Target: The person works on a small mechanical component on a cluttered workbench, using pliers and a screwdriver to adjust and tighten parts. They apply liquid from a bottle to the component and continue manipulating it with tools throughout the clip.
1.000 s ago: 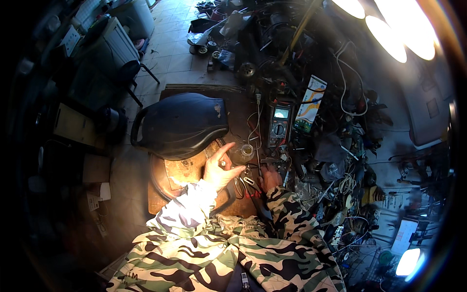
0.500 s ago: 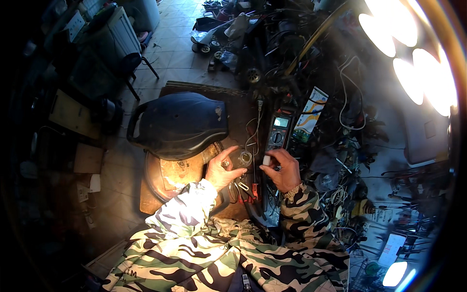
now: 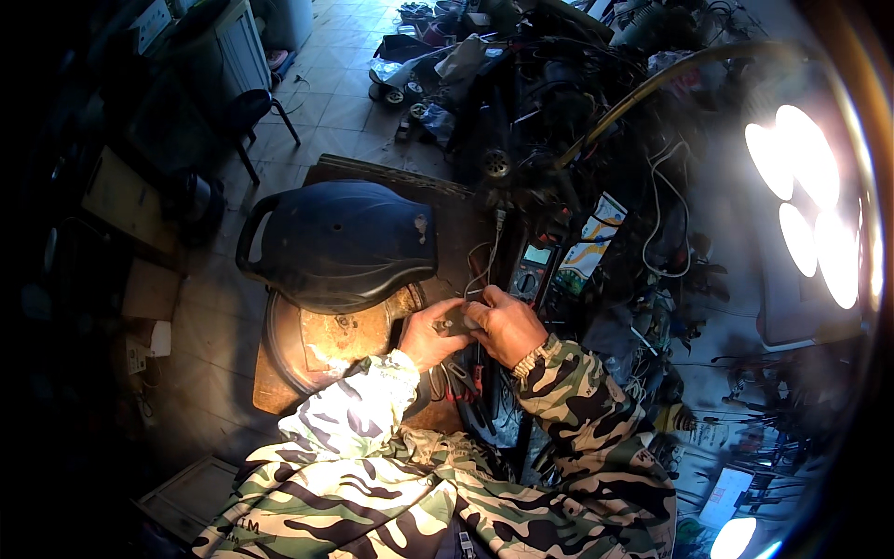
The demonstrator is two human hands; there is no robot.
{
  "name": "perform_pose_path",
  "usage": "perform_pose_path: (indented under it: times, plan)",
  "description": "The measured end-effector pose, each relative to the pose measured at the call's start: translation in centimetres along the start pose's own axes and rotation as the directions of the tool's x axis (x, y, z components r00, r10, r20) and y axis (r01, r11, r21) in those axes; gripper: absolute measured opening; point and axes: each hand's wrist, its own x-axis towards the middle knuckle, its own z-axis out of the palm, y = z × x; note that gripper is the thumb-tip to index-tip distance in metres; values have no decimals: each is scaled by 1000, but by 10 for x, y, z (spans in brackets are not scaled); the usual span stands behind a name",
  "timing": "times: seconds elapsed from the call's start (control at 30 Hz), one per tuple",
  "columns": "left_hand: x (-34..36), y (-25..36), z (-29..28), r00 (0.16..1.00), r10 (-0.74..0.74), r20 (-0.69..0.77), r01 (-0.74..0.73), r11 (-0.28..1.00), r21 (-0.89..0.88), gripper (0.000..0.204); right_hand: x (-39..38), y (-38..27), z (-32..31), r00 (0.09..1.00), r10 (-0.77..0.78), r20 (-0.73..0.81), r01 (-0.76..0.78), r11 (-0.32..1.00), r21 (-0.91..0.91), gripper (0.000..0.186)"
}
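Left hand [image 3: 433,335]: grip curled around a small dim container [image 3: 453,324], centre of the frame, as before.
Right hand [image 3: 510,326]: moved in from the right to meet the container; fingers bent. The pale block it pinched earlier is largely hidden, so you cannot tell what this grip holds.
Multimeter [image 3: 529,271]: screen lit, right of centre, beyond your right hand.
Black shell [image 3: 340,244]: left of centre, unmoved on the counter [image 3: 453,216].
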Motion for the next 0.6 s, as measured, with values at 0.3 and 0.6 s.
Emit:
perform_pose_path:
  times: [0.3,0.6]
  plan:
    - [2,7,-1,999,-51,3,50,986,157,61,7,-15,-2,988,152,40,-137,956,-261,37]
    - [4,-5,-1,999,41,-16,-38,990,133,56,-1,5,17,995,100,23,-91,965,-247,33]
